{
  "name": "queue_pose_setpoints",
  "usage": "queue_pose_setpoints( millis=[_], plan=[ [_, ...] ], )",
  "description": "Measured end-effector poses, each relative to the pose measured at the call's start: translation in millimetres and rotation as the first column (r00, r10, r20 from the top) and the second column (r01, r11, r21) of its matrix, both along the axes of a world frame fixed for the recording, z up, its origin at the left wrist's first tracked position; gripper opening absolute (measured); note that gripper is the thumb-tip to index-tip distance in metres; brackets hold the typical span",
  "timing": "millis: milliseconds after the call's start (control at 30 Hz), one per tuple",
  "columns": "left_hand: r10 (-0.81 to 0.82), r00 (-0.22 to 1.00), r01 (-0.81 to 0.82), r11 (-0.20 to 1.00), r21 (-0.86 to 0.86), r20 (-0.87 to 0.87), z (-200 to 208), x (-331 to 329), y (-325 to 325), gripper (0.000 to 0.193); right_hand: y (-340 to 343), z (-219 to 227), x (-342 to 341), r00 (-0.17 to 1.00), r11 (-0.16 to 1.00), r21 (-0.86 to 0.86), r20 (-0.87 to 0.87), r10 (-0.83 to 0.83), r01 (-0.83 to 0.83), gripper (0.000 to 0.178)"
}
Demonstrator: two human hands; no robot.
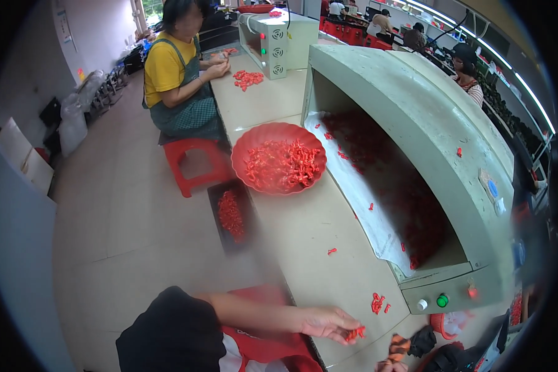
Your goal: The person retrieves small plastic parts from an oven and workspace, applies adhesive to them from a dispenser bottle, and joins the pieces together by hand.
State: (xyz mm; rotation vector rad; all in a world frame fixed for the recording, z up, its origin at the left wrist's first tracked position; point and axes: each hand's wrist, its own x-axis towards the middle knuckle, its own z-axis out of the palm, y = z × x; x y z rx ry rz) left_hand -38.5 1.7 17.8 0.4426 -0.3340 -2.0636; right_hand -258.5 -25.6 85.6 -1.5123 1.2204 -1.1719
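My left hand [333,324] reaches over the front part of the table, its fingers pinched on a small red plastic piece [356,333]. At the lower edge, my right hand [392,366] shows only in part, its fingers curled beside an orange-and-dark striped object [400,345] whose kind I cannot make out. A small cluster of red pieces [377,304] lies on the tabletop just beyond my hands. One more loose red piece [332,251] rests farther up the table.
A pale green arched machine [409,80] stands along the right, red pieces on the white cloth [359,198] in its opening. A red scalloped bowl [242,170] of pieces sits at the table's left edge, above a dark tray [220,220]. A co-worker [167,68] sits beyond.
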Motion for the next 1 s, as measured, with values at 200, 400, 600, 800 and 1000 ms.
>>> queue_pose_setpoints(
  millis=[200,400,600,800,1000],
  plan=[
    [0.022,0.990,-0.014,0.999,-0.051,0.143,0.6,-16.7,2.9,0.032,0.1,16.2,45.5,0.855,0.925,0.010,-0.378,0.355,-0.379,0.023],
    [-0.010,0.938,0.059,0.990,-0.131,0.345,-0.4,-4.9,9.6,0.029,-0.3,16.4,51.7,0.766,0.877,-0.007,-0.491,0.415,-0.480,0.023],
    [-0.063,0.943,0.110,0.986,-0.128,0.326,8.2,2.6,12.9,0.026,1.3,22.5,52.0,0.742,0.839,-0.036,-0.487,0.460,-0.543,0.020],
    [0.025,0.823,0.127,0.966,-0.227,0.567,19.7,29.7,11.5,0.028,-11.0,16.9,32.2,0.861,0.912,-0.275,-0.489,0.140,-0.304,0.020],
    [0.694,-0.092,-0.085,0.709,-0.700,0.714,40.6,124.3,10.7,0.030,-18.7,9.1,-1.0,0.709,0.961,-0.275,-0.673,-0.210,0.024,0.023]
  ],
)
